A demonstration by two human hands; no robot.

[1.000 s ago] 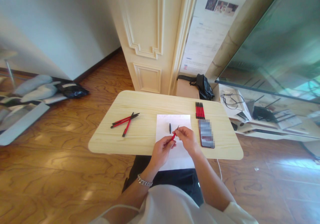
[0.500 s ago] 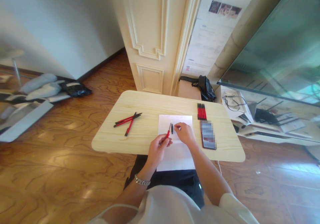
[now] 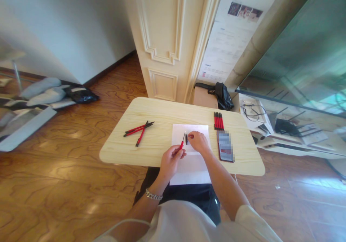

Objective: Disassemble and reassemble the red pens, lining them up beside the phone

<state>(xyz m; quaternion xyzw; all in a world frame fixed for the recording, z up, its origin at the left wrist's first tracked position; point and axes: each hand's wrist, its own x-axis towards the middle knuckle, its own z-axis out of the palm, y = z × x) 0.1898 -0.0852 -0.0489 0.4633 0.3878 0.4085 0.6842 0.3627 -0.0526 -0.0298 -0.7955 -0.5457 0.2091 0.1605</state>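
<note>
My left hand [image 3: 171, 159] is closed round the red barrel of a disassembled pen [image 3: 181, 145], with its thin dark refill pointing up and away. A short black pen piece [image 3: 186, 139] lies over the white paper [image 3: 189, 170], just right of the refill. My right hand [image 3: 198, 141] is pinched at the right side of that black piece, its fingertips touching or nearly so. Whatever may be between those fingertips is too small to make out.
Several red-and-black pens [image 3: 139, 129] lie crossed at the left of the wooden table [image 3: 162, 110]. At the right, several more pens [image 3: 218, 121] sit in a row above a phone [image 3: 225, 147]. A black bag [image 3: 223, 96] stands beyond the table's far edge.
My right fingertips have shifted slightly left, closer to the black pen piece. My left hand holds the red barrel in nearly the same spot.
</note>
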